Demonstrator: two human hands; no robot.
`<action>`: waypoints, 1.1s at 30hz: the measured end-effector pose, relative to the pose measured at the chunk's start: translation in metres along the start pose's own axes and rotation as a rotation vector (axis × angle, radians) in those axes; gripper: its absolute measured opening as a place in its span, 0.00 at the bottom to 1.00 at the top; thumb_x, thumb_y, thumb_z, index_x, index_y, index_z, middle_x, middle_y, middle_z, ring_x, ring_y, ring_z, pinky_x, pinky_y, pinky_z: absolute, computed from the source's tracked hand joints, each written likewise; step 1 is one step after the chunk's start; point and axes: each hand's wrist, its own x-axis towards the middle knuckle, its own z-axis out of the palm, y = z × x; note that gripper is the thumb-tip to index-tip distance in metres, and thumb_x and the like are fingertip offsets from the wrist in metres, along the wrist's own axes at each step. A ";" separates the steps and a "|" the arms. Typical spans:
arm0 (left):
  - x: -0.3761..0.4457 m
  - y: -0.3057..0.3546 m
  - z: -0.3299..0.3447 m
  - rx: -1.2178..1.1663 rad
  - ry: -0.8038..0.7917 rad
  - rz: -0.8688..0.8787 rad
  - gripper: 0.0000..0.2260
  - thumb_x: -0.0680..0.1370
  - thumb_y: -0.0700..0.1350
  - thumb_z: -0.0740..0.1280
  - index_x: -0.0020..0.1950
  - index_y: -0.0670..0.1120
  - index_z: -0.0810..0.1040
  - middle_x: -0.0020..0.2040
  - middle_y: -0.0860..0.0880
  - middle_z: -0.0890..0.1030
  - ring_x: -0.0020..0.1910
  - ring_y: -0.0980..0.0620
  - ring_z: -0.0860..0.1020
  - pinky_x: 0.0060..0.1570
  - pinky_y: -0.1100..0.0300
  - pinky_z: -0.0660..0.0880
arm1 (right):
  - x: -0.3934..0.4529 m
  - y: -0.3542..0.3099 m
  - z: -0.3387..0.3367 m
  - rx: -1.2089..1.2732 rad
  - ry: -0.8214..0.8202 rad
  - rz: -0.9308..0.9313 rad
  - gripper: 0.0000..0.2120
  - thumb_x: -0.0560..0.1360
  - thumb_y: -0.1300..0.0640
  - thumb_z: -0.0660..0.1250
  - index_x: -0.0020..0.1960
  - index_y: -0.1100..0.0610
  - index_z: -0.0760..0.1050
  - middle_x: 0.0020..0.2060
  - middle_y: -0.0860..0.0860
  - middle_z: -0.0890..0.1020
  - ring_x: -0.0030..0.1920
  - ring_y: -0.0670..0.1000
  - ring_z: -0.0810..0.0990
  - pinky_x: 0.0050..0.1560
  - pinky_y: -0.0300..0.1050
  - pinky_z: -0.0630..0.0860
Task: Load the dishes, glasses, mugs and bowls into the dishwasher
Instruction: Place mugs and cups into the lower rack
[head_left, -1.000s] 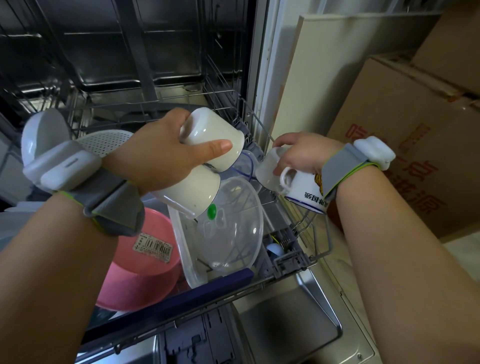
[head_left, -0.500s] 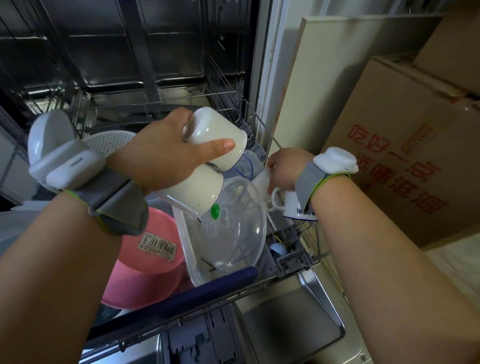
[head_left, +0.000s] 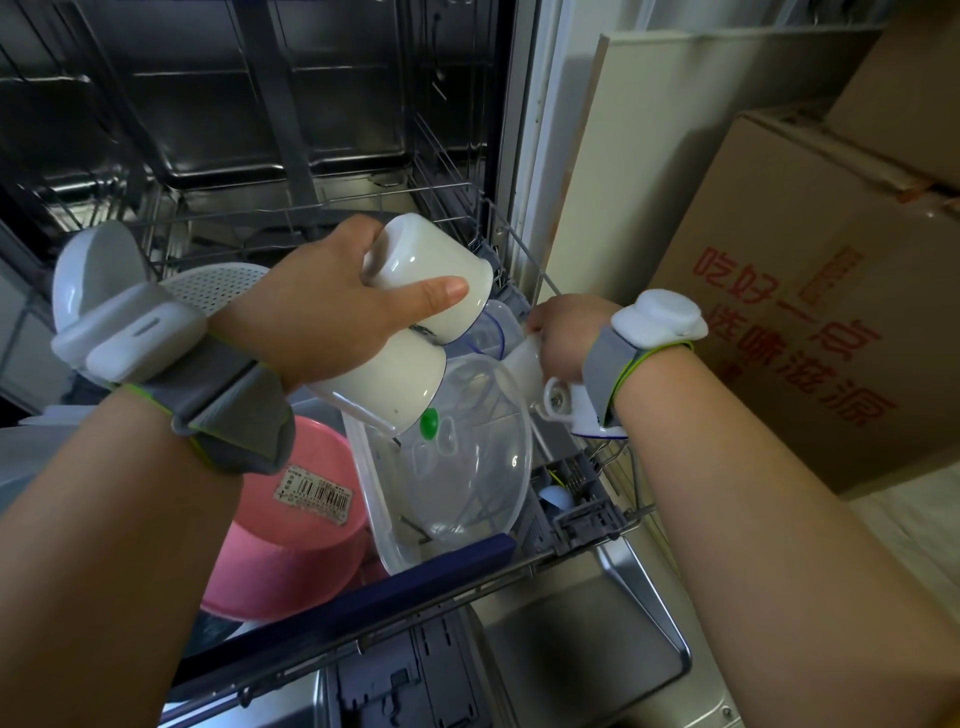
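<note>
Left hand (head_left: 322, 306) grips two white cups at once, above the middle of the pulled-out rack (head_left: 587, 540). Upper cup (head_left: 431, 275) lies tilted, rim toward 3 o'clock, thumb stretched along its side, fingers curled behind it. Lower cup (head_left: 384, 384) sits under the palm, mouth toward 5 o'clock, touching the upper cup.

Right hand (head_left: 563, 332), at 3 o'clock from the cups, holds a white mug (head_left: 558, 397) with a blue rim at the right edge of the rack; handle faces the camera, fingers curled over the mug body, tips hidden.

In the rack: clear plastic lid (head_left: 467, 467) with a green knob just below the lower cup, pink bowl (head_left: 291, 551) with a barcode sticker at 7 o'clock, white perforated strainer (head_left: 213, 283) at 9 o'clock.

Both wrists carry grey straps with white units. Cardboard box (head_left: 810, 291) with red print at 3 o'clock, outside the dishwasher.
</note>
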 end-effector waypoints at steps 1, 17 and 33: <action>0.000 0.001 0.000 0.001 -0.003 -0.001 0.34 0.67 0.70 0.65 0.67 0.53 0.67 0.55 0.48 0.78 0.48 0.46 0.79 0.46 0.47 0.79 | 0.000 -0.001 0.000 -0.023 -0.003 -0.019 0.16 0.75 0.59 0.67 0.63 0.58 0.75 0.58 0.57 0.79 0.58 0.58 0.78 0.47 0.45 0.73; 0.003 0.001 0.005 0.009 -0.001 -0.007 0.33 0.68 0.68 0.66 0.67 0.52 0.67 0.55 0.48 0.77 0.48 0.46 0.78 0.44 0.50 0.77 | 0.002 -0.006 -0.002 -0.107 -0.042 -0.061 0.16 0.77 0.59 0.64 0.64 0.57 0.74 0.58 0.57 0.79 0.59 0.59 0.78 0.53 0.49 0.74; 0.005 -0.003 0.005 0.011 -0.006 -0.022 0.32 0.70 0.66 0.66 0.69 0.53 0.66 0.56 0.47 0.77 0.49 0.45 0.79 0.45 0.50 0.77 | 0.007 0.007 -0.023 0.852 0.438 0.129 0.19 0.73 0.52 0.69 0.41 0.70 0.79 0.23 0.52 0.71 0.28 0.52 0.68 0.31 0.42 0.65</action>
